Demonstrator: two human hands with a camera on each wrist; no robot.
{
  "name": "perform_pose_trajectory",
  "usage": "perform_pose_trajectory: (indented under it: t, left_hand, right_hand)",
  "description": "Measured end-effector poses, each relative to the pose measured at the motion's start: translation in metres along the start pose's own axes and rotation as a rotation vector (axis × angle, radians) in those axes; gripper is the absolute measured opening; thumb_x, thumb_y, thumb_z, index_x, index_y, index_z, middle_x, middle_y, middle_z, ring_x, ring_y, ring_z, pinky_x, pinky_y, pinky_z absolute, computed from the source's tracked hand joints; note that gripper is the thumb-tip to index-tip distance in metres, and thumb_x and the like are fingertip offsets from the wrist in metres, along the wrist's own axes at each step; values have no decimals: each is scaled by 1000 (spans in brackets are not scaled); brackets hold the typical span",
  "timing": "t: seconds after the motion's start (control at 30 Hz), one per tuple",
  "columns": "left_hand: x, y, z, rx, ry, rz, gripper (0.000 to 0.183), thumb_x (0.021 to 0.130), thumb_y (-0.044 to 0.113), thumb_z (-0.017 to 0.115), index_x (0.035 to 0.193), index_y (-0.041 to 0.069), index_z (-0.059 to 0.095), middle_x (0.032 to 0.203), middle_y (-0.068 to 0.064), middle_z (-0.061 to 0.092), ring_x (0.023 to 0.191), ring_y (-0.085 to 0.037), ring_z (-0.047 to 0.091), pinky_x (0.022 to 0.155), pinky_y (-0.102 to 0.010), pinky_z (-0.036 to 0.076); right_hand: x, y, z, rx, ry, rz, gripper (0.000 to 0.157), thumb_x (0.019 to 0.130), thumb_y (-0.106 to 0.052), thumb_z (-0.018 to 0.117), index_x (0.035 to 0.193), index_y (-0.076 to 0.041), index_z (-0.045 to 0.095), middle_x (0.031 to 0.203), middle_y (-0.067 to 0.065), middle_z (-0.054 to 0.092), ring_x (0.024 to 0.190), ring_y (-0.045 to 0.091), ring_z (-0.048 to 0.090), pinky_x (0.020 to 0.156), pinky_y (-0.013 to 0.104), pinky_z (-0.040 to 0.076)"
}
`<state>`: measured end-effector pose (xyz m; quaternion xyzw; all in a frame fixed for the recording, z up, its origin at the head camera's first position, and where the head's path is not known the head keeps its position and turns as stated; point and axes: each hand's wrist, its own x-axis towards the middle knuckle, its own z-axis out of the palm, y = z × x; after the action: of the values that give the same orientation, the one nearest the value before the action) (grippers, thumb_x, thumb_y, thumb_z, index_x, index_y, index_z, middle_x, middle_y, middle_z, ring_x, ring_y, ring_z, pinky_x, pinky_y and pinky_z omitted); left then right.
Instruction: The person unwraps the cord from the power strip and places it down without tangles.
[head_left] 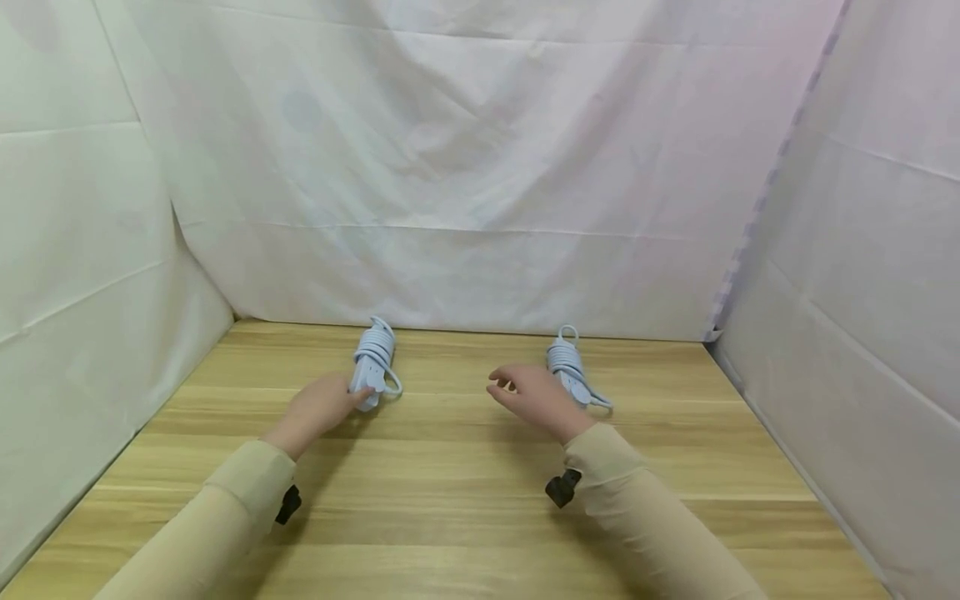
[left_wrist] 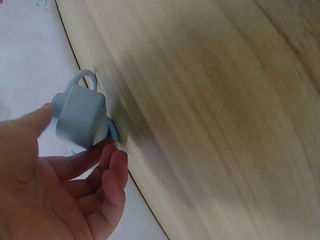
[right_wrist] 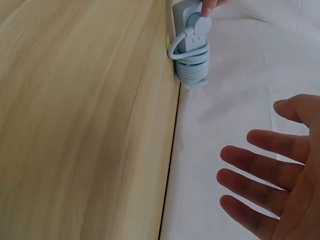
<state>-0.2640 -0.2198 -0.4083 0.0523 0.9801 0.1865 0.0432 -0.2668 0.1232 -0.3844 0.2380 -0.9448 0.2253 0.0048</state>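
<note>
Your left hand (head_left: 318,408) is already at the near end of the left pale blue power strip with its cord wound round the body (head_left: 373,363), which lies on the light wooden table (head_left: 465,500) with its long axis running away from you toward the white cloth backdrop (head_left: 480,167). In the left wrist view your thumb sits on one side of the strip's end (left_wrist: 80,120) and your fingertips (left_wrist: 107,150) touch the other, so the hand pinches it lightly rather than wraps it.

Your right hand (head_left: 532,398) holds nothing: its fingers are spread and relaxed, seen plainly in the right wrist view (right_wrist: 272,185). The second pale blue cord-wrapped power strip (head_left: 570,371) lies just beyond and slightly right of that hand, also pointing lengthwise toward the backdrop, its loose cord loop trailing to the right. Each strip is nearer its own-side hand, and the two lie well apart.
</note>
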Motion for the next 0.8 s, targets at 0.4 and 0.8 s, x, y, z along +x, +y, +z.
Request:
perform_pose_trajectory:
  t: [0.4, 0.8]
  left_hand:
    - [5, -5, 5, -219, -52, -79, 38, 100, 30, 55, 87, -5, 57, 75, -10, 54, 67, -22, 50, 62, -34, 44]
    - [6, -6, 2, -519, -24, -154, 35, 100, 22, 55, 92, -12, 60, 80, -16, 66, 68, -17, 62, 65, -30, 52]
  right_hand:
    - [18, -20, 21, -27, -30, -25, 34, 99, -37, 54, 119, -14, 67, 103, -2, 68, 92, 13, 62, 80, 34, 49]
    - [30, -40, 32, 12, -40, -55, 33, 99, -37, 55, 118, -13, 68, 101, -2, 68, 90, 13, 63, 80, 34, 49]
